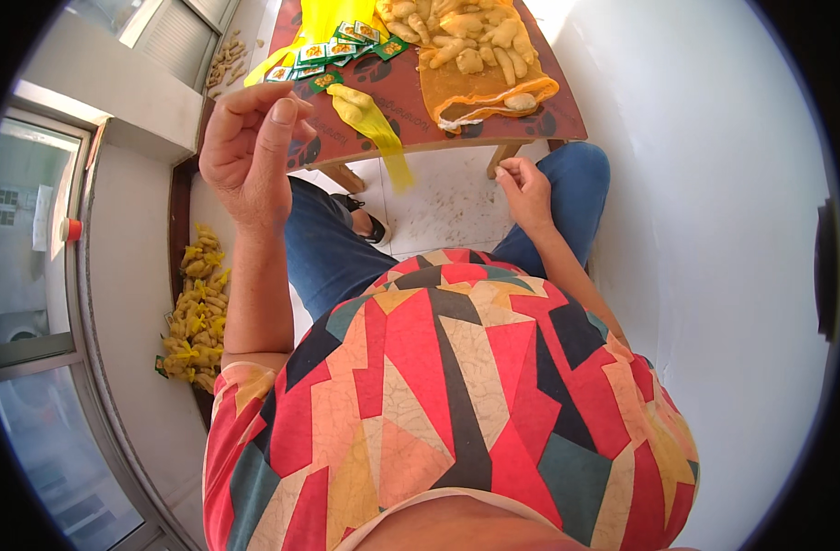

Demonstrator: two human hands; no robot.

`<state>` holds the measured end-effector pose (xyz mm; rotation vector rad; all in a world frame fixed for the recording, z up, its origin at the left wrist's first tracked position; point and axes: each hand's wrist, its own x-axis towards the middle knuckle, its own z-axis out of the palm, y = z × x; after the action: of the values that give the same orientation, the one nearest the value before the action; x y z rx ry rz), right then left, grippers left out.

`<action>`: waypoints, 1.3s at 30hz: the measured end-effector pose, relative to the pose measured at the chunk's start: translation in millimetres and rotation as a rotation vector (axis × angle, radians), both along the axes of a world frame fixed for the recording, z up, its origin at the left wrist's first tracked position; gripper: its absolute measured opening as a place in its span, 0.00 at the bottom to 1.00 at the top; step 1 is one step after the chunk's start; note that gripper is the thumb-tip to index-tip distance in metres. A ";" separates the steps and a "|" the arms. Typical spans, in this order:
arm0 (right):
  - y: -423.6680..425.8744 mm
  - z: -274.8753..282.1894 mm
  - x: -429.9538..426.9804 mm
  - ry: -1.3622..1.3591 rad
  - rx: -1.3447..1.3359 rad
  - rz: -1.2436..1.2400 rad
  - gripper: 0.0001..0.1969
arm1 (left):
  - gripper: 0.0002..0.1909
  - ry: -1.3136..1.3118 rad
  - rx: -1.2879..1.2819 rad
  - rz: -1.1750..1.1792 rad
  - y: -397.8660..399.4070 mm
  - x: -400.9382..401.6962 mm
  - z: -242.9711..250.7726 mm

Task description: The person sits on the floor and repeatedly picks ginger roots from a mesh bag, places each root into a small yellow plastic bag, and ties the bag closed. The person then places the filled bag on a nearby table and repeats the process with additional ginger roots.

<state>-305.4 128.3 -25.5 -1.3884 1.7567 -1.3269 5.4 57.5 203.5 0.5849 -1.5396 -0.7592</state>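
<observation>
My left hand [254, 148] is raised near the table's left front corner, its fingers curled and apart, with nothing visible in it. My right hand [525, 189] hangs by my right knee, below the table edge; its thumb and fingertips are close together, and whether something small is between them cannot be told. A yellow mesh net with ginger pieces [351, 105] in its upper end lies on the table, its loose end hanging over the front edge. Green printed tags [337, 52] lie in a pile behind it. An orange mesh bag [454, 96] holds many ginger roots [461, 41].
The wooden table [420, 143] has a dark red patterned cover. More yellow netting [337, 14] lies at its back left. Filled yellow nets of ginger [203, 317] are heaped on the left by the wall. Loose ginger [228, 58] lies beyond the table. A white wall [709, 206] stands close on the right.
</observation>
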 end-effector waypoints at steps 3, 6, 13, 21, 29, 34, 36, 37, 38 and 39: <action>-44.0 9.8 -43.8 0.316 -0.180 -0.098 0.09 | 0.06 -0.019 0.309 -0.091 6.4 -32.8 -74.6; -71.1 28.7 -59.4 0.593 -0.252 -0.084 0.10 | 0.05 -0.054 0.515 -0.204 30.6 -49.3 -117.0; -117.4 46.4 -76.5 0.741 -0.019 0.150 0.16 | 0.05 -0.155 0.660 -0.335 55.4 -52.4 -133.7; -79.3 57.2 -63.9 -0.033 0.049 0.041 0.18 | 0.06 -0.149 0.793 -0.349 50.2 -48.5 -137.6; -23.0 82.8 5.5 -0.997 0.227 0.351 0.20 | 0.10 -0.071 0.902 -0.421 30.7 -75.2 -143.0; -15.3 85.6 31.0 -0.977 0.281 0.451 0.20 | 0.15 -0.058 0.765 -0.367 17.1 -78.0 -148.4; -16.9 78.4 36.3 -0.990 0.303 0.503 0.19 | 0.14 0.019 0.751 -0.411 15.8 -80.5 -150.0; -16.8 73.5 38.4 -0.997 0.313 0.526 0.19 | 0.14 0.058 0.744 -0.434 16.5 -81.2 -151.0; -16.6 68.6 40.6 -1.060 0.327 0.557 0.19 | 0.14 0.067 0.747 -0.430 17.6 -80.2 -152.2; -17.8 64.0 42.5 -1.123 0.337 0.587 0.19 | 0.13 0.076 0.746 -0.427 17.2 -79.5 -153.0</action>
<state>-262.9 110.5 38.4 -0.6233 0.6809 -1.0505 -74.0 74.7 50.5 0.7580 -1.2959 -1.6956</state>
